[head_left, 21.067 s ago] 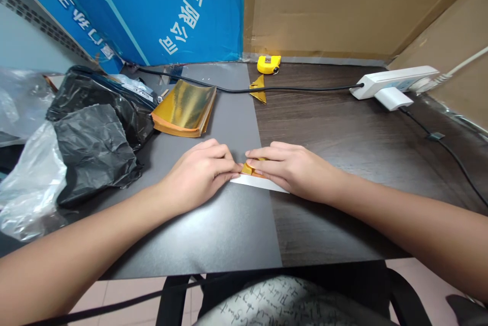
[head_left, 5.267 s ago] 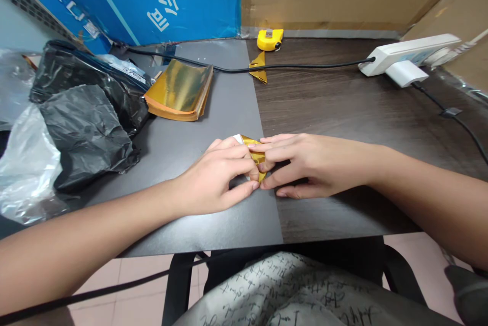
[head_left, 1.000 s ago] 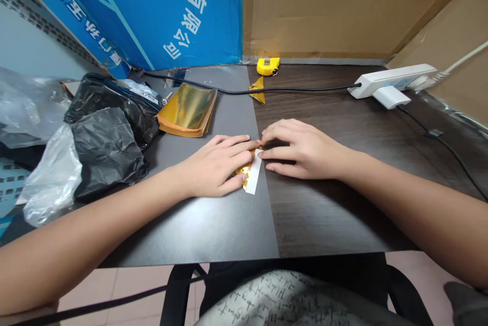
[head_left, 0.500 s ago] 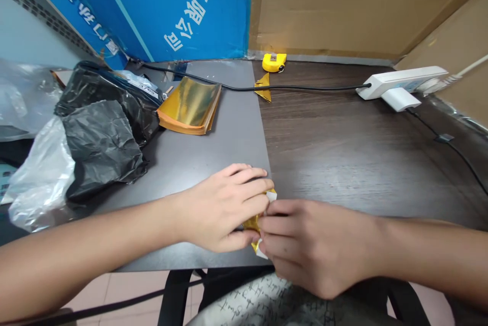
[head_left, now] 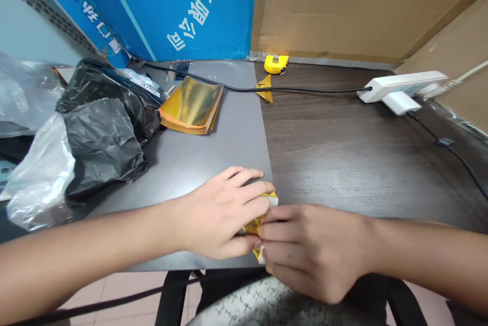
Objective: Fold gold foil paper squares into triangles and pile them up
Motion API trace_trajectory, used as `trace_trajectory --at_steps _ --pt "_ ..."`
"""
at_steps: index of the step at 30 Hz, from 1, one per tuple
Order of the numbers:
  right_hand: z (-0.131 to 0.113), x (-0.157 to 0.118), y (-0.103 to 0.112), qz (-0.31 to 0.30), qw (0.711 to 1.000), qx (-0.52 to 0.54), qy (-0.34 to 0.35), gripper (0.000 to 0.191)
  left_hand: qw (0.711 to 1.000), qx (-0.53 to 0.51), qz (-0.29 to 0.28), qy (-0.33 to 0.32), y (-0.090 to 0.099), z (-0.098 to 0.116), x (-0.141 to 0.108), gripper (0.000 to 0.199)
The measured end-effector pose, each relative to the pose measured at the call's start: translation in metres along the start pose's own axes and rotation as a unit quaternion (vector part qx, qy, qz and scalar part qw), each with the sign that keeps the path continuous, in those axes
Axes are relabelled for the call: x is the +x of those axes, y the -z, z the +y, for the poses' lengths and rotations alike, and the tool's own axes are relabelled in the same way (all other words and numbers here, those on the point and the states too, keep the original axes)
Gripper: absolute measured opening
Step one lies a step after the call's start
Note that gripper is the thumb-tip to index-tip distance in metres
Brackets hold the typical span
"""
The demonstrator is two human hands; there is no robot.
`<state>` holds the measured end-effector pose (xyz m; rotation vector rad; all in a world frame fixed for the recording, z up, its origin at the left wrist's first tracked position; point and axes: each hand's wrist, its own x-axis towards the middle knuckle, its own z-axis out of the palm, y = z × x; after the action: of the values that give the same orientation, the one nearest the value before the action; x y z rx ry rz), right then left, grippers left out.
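A small folded piece of gold foil paper (head_left: 252,225), its white underside showing at the edges, lies near the front edge of the table. My left hand (head_left: 229,211) reaches over it from the left, fingers curved across its upper part and thumb at its lower part, holding it against the surface. From the right, my right hand (head_left: 310,247) pinches the paper's right edge with bent fingers. Much of the paper is hidden under both hands. Farther back is a stack of gold foil sheets (head_left: 192,105) with orange edges.
Crumpled black plastic bags (head_left: 102,138) lie at the left. Along the back are a yellow tape measure (head_left: 275,64), a folded gold piece (head_left: 266,89) and a black cable (head_left: 312,90) running to a white power strip (head_left: 404,84). Cardboard panels (head_left: 324,16) stand behind.
The view has shifted slightly. Both hands stay on the foil paper in nearly the same pose, with the right fingers moving only a little along its edge.
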<state>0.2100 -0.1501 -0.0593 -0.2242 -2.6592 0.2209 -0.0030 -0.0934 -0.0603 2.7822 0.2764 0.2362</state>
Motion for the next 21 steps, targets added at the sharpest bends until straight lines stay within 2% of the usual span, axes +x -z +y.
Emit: trace_trajectory --at_steps 3,10,16,21 --pt "0.013 -0.001 0.002 -0.005 1.0 -0.003 -0.014 0.035 1.0 0.012 -0.001 0.014 0.003 -0.009 0.0 0.031" --pt "0.049 -0.008 0.001 -0.026 0.993 -0.024 -0.117 0.024 0.993 0.054 -0.001 0.103 0.014 -0.037 0.005 0.031" --pt "0.052 -0.01 -0.003 -0.013 0.984 0.052 -0.167 0.018 0.991 0.023 0.004 0.131 0.012 -0.038 0.006 0.038" --pt "0.05 -0.01 -0.002 0.014 0.978 0.105 -0.177 0.009 0.989 0.012 0.01 0.145 0.011 -0.036 0.007 0.039"
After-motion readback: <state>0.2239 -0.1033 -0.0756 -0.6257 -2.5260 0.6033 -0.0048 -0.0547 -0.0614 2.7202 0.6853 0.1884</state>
